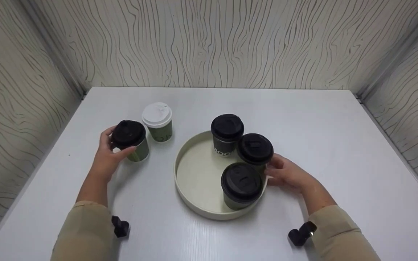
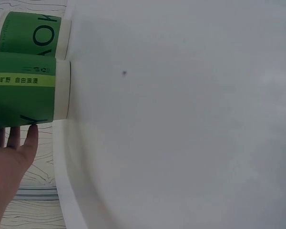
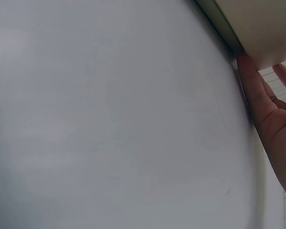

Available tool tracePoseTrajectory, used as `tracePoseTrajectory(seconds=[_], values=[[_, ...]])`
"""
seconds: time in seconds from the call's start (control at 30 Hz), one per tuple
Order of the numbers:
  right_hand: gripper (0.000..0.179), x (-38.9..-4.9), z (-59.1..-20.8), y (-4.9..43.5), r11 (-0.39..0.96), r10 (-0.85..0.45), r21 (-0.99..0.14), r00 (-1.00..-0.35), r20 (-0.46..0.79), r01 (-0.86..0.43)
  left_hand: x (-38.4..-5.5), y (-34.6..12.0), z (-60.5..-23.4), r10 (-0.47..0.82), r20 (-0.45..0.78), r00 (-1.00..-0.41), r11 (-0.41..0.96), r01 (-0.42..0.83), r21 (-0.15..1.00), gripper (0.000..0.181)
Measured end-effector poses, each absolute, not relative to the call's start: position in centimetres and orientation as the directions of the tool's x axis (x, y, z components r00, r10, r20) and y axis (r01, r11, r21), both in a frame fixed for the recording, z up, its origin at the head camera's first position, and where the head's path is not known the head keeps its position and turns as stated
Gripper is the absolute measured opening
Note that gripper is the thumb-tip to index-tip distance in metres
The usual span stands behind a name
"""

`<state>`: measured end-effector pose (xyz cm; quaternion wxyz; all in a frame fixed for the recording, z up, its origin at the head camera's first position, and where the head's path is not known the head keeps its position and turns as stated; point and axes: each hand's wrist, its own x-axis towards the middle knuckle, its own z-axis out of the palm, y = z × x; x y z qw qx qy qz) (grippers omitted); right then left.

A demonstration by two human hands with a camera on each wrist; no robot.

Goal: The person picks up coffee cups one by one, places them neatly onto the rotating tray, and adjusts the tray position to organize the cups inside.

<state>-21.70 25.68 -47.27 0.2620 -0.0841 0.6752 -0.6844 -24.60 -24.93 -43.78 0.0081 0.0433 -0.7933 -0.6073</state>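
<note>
On the left of the table my left hand holds an upright green paper coffee cup with a black lid. Its thumb lies along the near side, the fingers round the far left side. Close behind this cup stands another green paper cup with a white lid. My right hand touches the outer wall of a round cream tray at its right side, fingers mostly extended. Inside the tray, toward the right, stand three black-lidded paper cups, a back one, a middle one and a front one.
Everything stands on a white table with wood-grain panels behind and at both sides. Small black devices, one by the left sleeve and one by the right sleeve, sit near the wrists.
</note>
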Motion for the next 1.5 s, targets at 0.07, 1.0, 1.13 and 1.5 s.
tracePoseTrajectory(seconds=[0.07, 1.0, 1.13, 1.5], values=[[0.068, -21.7, -47.3, 25.7, 0.047, -0.472, -0.968, -0.848, -0.239, 0.247, -24.6, -24.9, -43.8, -0.073, -0.039, -0.997, 0.254, -0.056, 0.966, 0.095], [0.068, -21.9, -47.5, 25.7, 0.011, -0.482, -0.968, -0.847, -0.224, 0.25, -22.4, -23.0, -39.4, 0.015, -0.001, -1.0, 0.273, 0.003, 0.962, 0.091], [0.069, -21.9, -47.5, 25.7, 0.006, -0.48, -0.968, -0.849, -0.222, 0.25, -22.3, -22.5, -38.8, 0.043, 0.012, -0.999, 0.271, 0.023, 0.962, 0.09], [0.071, -21.8, -47.3, 25.7, 0.054, -0.461, -0.97, -0.856, -0.234, 0.236, -22.5, -20.2, -37.1, 0.062, 0.079, -0.995, 0.27, 0.093, 0.958, 0.087]])
